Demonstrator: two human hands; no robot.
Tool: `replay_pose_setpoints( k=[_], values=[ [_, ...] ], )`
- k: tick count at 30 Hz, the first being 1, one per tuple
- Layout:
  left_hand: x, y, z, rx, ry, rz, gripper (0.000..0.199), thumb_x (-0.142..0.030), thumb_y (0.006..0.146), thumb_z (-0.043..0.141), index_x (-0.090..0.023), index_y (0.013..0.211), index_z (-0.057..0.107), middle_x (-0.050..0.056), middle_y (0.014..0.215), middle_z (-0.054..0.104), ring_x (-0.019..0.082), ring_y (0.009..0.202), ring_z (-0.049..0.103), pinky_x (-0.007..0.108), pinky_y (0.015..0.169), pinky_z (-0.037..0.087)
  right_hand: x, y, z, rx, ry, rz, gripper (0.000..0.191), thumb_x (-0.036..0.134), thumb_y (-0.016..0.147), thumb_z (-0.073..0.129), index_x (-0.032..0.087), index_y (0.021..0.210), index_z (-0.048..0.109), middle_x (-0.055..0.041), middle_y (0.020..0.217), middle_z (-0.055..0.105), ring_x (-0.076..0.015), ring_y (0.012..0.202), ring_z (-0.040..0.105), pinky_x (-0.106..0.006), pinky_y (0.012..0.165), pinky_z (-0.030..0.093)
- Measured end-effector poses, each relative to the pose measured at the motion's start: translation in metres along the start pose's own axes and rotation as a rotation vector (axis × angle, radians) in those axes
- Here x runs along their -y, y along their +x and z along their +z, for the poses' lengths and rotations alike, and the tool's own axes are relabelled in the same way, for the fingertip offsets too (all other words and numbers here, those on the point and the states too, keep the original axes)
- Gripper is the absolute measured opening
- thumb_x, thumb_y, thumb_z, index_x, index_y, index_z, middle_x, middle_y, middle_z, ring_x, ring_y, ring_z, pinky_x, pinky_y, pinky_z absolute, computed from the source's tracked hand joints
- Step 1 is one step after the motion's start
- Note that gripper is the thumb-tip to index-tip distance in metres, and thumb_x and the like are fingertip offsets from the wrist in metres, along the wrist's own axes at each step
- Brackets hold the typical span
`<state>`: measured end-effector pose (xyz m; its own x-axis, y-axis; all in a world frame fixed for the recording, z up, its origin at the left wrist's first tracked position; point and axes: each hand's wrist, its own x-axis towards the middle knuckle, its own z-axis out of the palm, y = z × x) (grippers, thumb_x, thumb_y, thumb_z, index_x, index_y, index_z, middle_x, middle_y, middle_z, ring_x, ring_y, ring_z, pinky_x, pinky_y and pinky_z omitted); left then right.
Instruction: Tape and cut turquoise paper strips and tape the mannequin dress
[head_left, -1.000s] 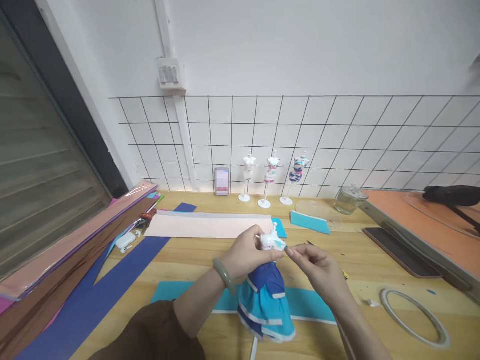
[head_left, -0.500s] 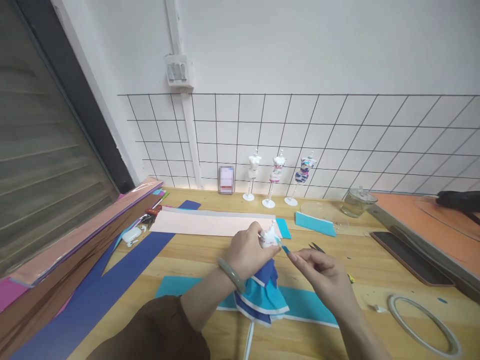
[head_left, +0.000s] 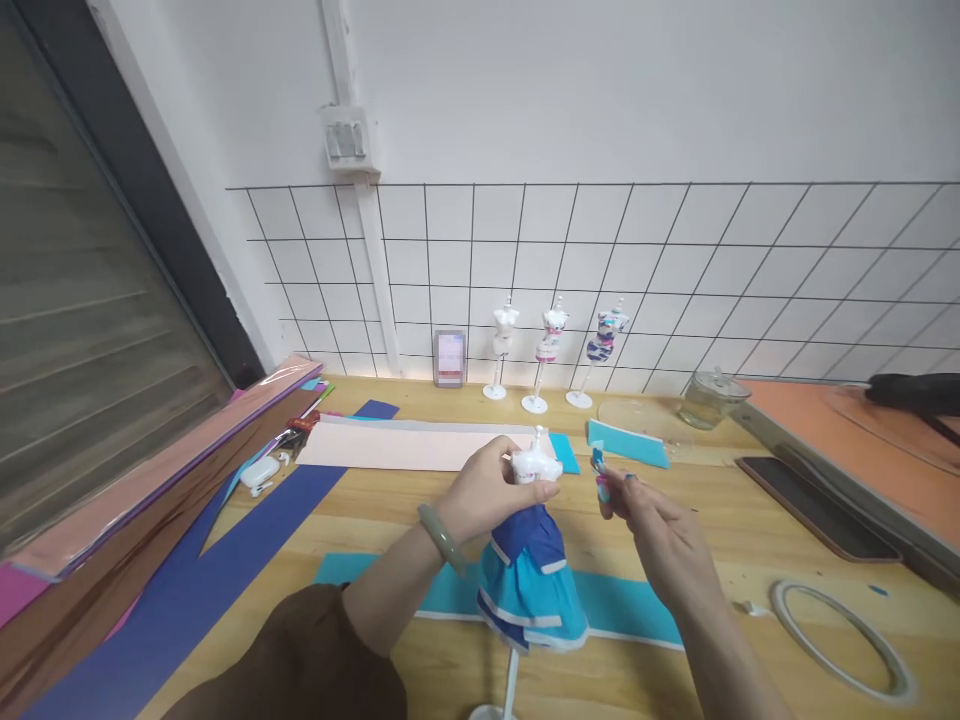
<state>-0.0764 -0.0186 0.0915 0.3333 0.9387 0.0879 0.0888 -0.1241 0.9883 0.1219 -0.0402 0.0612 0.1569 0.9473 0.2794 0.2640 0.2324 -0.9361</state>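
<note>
My left hand [head_left: 487, 495] is closed around the upper body of a small white dress-form mannequin [head_left: 537, 462]. A layered skirt in dark and light blue with white edging [head_left: 534, 590] hangs from the mannequin below my fingers. To the right of the mannequin and apart from it, my right hand [head_left: 664, 530] pinches a small blue scrap [head_left: 598, 458] between its fingertips. A bit of pink shows on the scrap's lower part; whether it is paper or tape I cannot tell. A light blue strip with a white edge [head_left: 630, 610] lies under the skirt.
Three small mannequins [head_left: 551, 340] stand at the back beside a phone [head_left: 450, 358]. A pale pink strip [head_left: 405, 445], earbuds case [head_left: 260, 472] and dark blue strip [head_left: 247, 540] lie left. On the right are a glass jar [head_left: 714, 400], dark phone [head_left: 817, 505] and tape roll [head_left: 780, 605].
My right hand has pulled away from the mannequin to the right and up, with the blue scrap in its fingers. The mannequin now stands more upright, and its base has come into view.
</note>
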Motion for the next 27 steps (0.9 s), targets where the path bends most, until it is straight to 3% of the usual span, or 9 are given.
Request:
replay_pose_setpoints(
  k=[5, 8, 11, 14, 17, 20, 23, 27],
  values=[
    [-0.010, -0.002, -0.004, 0.070, -0.158, -0.007, 0.041, -0.036, 0.064, 0.071, -0.014, 0.093, 0.052, 0.005, 0.083, 0.060, 0.015, 0.075, 0.058, 0.027, 0.067, 0.045, -0.014, 0.009, 0.001, 0.081, 0.200, 0.110, 0.043, 0.049, 0.072, 0.060, 0.019, 0.102, 0.062, -0.0038, 0.079, 0.060, -0.0154, 0.066, 0.053, -0.032, 0.069, 0.045],
    [-0.021, -0.004, -0.014, 0.074, -0.250, 0.030, 0.040, -0.037, 0.067, 0.068, -0.013, 0.095, 0.053, 0.007, 0.087, 0.062, 0.017, 0.078, 0.060, 0.029, 0.071, 0.046, -0.028, 0.017, -0.001, 0.062, 0.213, 0.166, 0.042, 0.054, 0.069, 0.061, 0.016, 0.087, 0.062, 0.0000, 0.063, 0.054, -0.0120, 0.056, 0.049, -0.028, 0.058, 0.044],
    [-0.032, -0.008, -0.028, -0.003, -0.296, 0.060, 0.037, -0.037, 0.070, 0.065, -0.014, 0.096, 0.054, 0.007, 0.087, 0.062, 0.018, 0.080, 0.060, 0.029, 0.071, 0.046, -0.043, 0.027, -0.012, -0.027, 0.139, 0.195, 0.043, 0.061, 0.068, 0.056, 0.017, 0.066, 0.054, 0.0063, 0.048, 0.038, -0.0082, 0.044, 0.039, -0.024, 0.047, 0.040],
    [-0.041, -0.011, -0.043, -0.102, -0.340, 0.107, 0.039, -0.036, 0.071, 0.064, -0.015, 0.102, 0.054, 0.006, 0.091, 0.062, 0.017, 0.081, 0.060, 0.028, 0.072, 0.046, -0.055, 0.043, -0.029, -0.033, 0.016, 0.266, 0.047, 0.065, 0.067, 0.053, 0.017, 0.064, 0.051, 0.0086, 0.045, 0.033, -0.0062, 0.038, 0.033, -0.023, 0.040, 0.035],
    [-0.046, -0.011, -0.055, -0.207, -0.364, 0.191, 0.038, -0.033, 0.071, 0.065, -0.017, 0.103, 0.053, 0.006, 0.096, 0.061, 0.017, 0.087, 0.059, 0.029, 0.078, 0.045, -0.062, 0.065, -0.051, 0.017, -0.174, 0.382, 0.045, 0.060, 0.071, 0.053, 0.015, 0.069, 0.055, 0.0080, 0.046, 0.039, -0.0061, 0.037, 0.037, -0.022, 0.038, 0.034],
    [-0.047, -0.011, -0.063, -0.320, -0.361, 0.257, 0.039, -0.029, 0.069, 0.066, -0.017, 0.103, 0.052, 0.005, 0.096, 0.061, 0.017, 0.093, 0.058, 0.031, 0.084, 0.044, -0.067, 0.088, -0.075, 0.105, -0.379, 0.524, 0.033, 0.044, 0.082, 0.051, 0.013, 0.088, 0.058, 0.0010, 0.070, 0.057, -0.0091, 0.055, 0.054, -0.024, 0.051, 0.046],
    [-0.048, -0.009, -0.065, -0.400, -0.336, 0.289, 0.042, -0.029, 0.068, 0.068, -0.016, 0.104, 0.050, 0.005, 0.096, 0.061, 0.018, 0.092, 0.057, 0.033, 0.083, 0.045, -0.073, 0.104, -0.094, 0.192, -0.561, 0.661, 0.029, 0.032, 0.086, 0.050, 0.015, 0.109, 0.053, -0.0059, 0.106, 0.057, -0.0159, 0.087, 0.058, -0.035, 0.073, 0.050],
    [-0.046, -0.008, -0.061, -0.434, -0.274, 0.278, 0.042, -0.031, 0.067, 0.068, -0.017, 0.103, 0.050, 0.005, 0.096, 0.061, 0.019, 0.092, 0.057, 0.033, 0.082, 0.046, -0.080, 0.113, -0.104, 0.265, -0.776, 0.757, 0.030, 0.032, 0.086, 0.050, 0.016, 0.112, 0.052, -0.0067, 0.113, 0.055, -0.0184, 0.094, 0.056, -0.039, 0.078, 0.048]
  ],
)
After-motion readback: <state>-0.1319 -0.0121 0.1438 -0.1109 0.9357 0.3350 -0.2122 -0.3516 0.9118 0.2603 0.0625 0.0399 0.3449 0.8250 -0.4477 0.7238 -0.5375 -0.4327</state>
